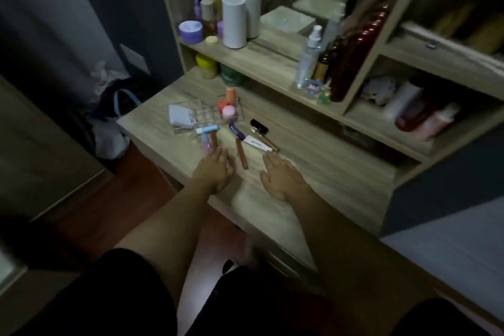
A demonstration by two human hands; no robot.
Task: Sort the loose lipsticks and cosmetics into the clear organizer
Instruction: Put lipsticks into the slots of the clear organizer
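Both hands, left hand point(214, 172) and right hand point(281, 176), are hovering with fingers spread and holding nothing, probably picking among the loose lipsticks point(241, 154) near the clear organizer point(191, 109).

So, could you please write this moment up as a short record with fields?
surface: wooden dressing table
organizer: clear organizer at the back left, holding an orange tube and a pink jar
loose items: blue tube, brown lip gloss, white tube, black lipstick
left hand: open, near the blue tube
right hand: open, flat on the table
progress: most items not yet sorted
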